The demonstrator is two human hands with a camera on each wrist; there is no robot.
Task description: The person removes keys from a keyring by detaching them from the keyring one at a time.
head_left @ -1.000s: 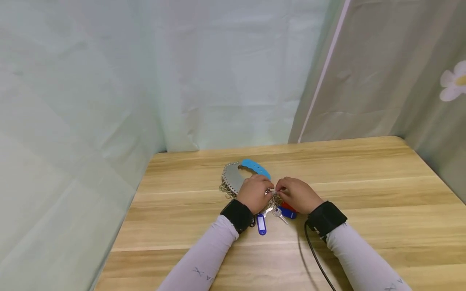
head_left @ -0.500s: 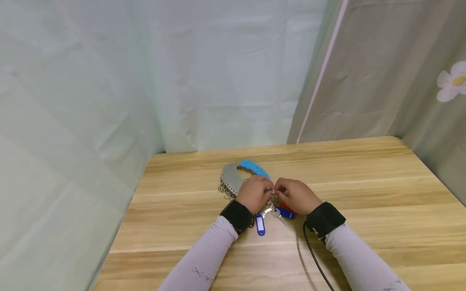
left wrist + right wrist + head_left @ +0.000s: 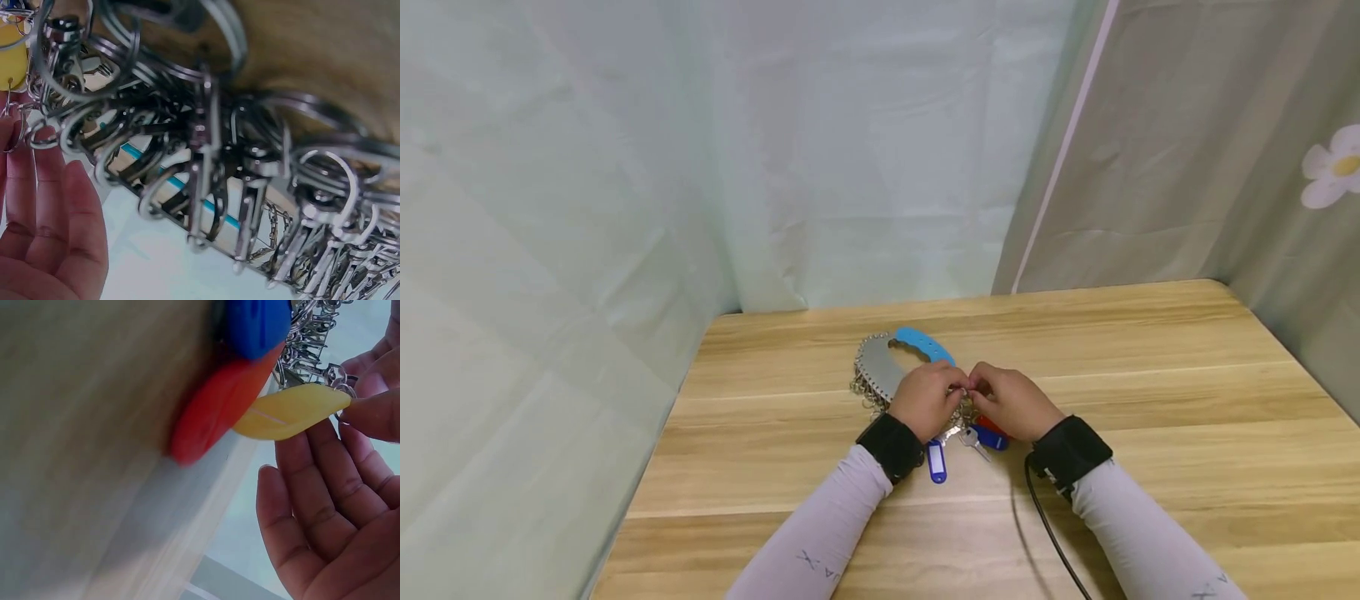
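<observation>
The left hand has edged toward the right hand; both grips, nearly closed, pinch small metal fittings beside the yellow tag, suggesting fine work midway between them.

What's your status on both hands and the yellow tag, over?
Right hand pinching yellow tag at its ring end. Left hand close alongside, exact grip hidden. Red tag and blue tag crowding the yellow one, possible snag.
</observation>
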